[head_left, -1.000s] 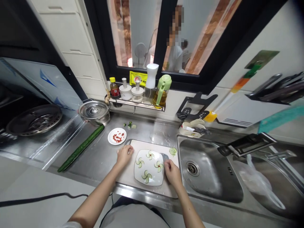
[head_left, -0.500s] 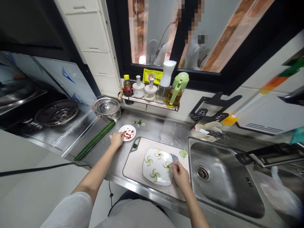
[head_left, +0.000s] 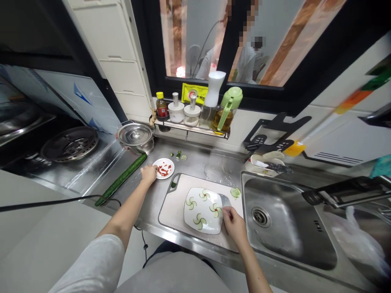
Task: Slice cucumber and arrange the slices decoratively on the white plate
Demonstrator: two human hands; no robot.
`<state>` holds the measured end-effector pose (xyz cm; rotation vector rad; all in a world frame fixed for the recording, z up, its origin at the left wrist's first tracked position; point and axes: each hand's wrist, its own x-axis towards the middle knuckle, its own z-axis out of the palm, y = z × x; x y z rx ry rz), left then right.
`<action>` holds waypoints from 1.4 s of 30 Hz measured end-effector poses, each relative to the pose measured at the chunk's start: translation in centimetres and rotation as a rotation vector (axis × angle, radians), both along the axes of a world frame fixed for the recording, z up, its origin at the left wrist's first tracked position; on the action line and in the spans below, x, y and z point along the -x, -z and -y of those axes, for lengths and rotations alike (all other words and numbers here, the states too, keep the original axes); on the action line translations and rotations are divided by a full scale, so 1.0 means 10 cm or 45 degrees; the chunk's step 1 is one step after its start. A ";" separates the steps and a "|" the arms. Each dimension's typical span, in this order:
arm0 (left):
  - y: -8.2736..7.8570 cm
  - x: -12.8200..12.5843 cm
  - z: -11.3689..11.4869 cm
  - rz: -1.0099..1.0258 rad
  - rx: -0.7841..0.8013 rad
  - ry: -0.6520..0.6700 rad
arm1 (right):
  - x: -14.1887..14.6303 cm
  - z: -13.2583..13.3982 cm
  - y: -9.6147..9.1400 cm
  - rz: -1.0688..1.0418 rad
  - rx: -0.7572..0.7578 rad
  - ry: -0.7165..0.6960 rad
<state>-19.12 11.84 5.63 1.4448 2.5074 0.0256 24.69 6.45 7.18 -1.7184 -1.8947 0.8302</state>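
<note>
A square white plate (head_left: 203, 215) with several pinwheels of cucumber slices lies on a pale cutting board (head_left: 175, 203). My right hand (head_left: 233, 222) rests at the plate's right edge, fingers curled in a pinch over the nearest pinwheel; what it pinches is too small to make out. My left hand (head_left: 148, 173) reaches to the left rim of a small white dish (head_left: 167, 164) holding red pieces, fingers closed on the rim. A long cucumber (head_left: 121, 178) lies just left of that hand.
A steel sink (head_left: 281, 219) lies right of the board. A lidded steel pot (head_left: 135, 136) stands behind the cucumber. A rack of bottles (head_left: 195, 114) runs along the window. Cucumber bits (head_left: 179, 155) lie behind the dish, slices (head_left: 235, 192) on the board's far right corner.
My left hand left the cutting board and moved out left to the small dish of red pieces. My right hand stayed at the plate's right edge. The camera turned left.
</note>
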 end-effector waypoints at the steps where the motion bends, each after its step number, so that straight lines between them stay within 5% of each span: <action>1: 0.01 0.00 -0.01 0.000 0.006 0.011 | 0.00 0.00 0.00 0.001 0.000 0.002; 18: 0.08 0.07 -0.03 0.093 -0.156 -0.050 | 0.06 -0.01 0.00 -0.013 -0.021 -0.045; 24: 0.09 0.08 0.03 0.722 -0.552 -0.387 | 0.05 -0.03 -0.05 -0.015 -0.008 -0.046; 30: 0.02 -0.04 0.13 1.277 -0.739 -0.462 | 0.08 -0.05 -0.12 -0.023 -0.022 -0.075; 35: -0.12 -0.44 0.30 1.547 -0.770 -0.342 | 0.13 -0.04 -0.16 -0.058 -0.038 -0.086; 42: -0.08 -1.44 0.72 1.731 -0.555 0.062 | 0.31 0.09 -0.21 -0.142 -0.002 -0.227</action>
